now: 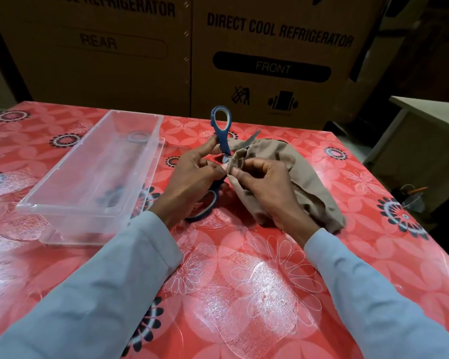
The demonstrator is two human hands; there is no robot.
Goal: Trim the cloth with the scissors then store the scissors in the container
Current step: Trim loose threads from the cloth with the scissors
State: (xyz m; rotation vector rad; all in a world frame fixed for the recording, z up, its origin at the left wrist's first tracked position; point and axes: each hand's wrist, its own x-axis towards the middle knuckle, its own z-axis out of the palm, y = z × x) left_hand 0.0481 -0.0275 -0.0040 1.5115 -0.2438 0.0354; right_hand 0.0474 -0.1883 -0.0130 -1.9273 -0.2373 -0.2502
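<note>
Here, seen from above, a person in pale blue sleeves works at a table (244, 294) covered with a glossy red flowered sheet. Both hands meet near the middle of the table. The left hand (192, 182) holds blue-handled scissors (222, 141), its fingers curled around the handles; one handle loop stands up above the hand and the other shows below it, near the table. The blades are spread apart, one silver tip pointing to the right over the cloth (296, 177). The cloth is a crumpled tan piece lying on the table just right of centre. The right hand (267, 187) pinches a bunched, pleated edge of the cloth between thumb and fingertips, holding it right beside the blades, and the left hand's fingertips touch that same edge. Whether the blades are actually on the cloth cannot be told. To the left, close to the left forearm, sits a long, clear plastic container (94, 177) with nothing visible inside, its open top facing up. Behind the table stand large brown cardboard boxes (270, 47) printed "DIRECT COOL REFRIGERATOR", "FRONT" and "REAR".
</note>
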